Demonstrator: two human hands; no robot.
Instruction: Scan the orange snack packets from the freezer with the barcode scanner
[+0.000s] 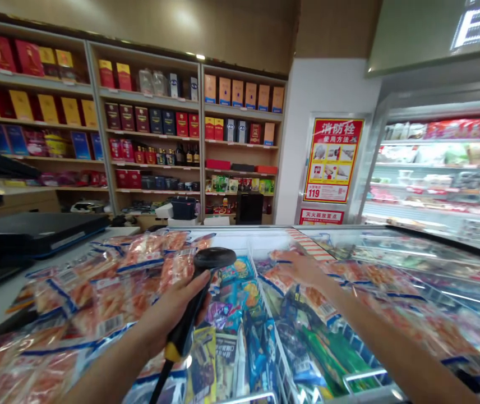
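My left hand (179, 300) is wrapped round the handle of a black barcode scanner (215, 257) with a yellow lower end and a cord. It is above ice-cream packets (225, 314) in the chest freezer's left part. My right hand (301, 270) reaches over the right part, by a clear bag of orange-pink food (277, 279) with a blue edge. Motion smears its fingers, so I cannot tell whether they grip the bag. Similar bags (111, 300) are piled at the left.
A white wire divider (271, 320) separates the freezer's parts. Green packets (335, 353) lie on the right, beside a glass lid (391, 252). A black device (42, 230) stands on the left counter. Shelves of boxed bottles (151, 120) and a lit fridge (437, 168) are behind.
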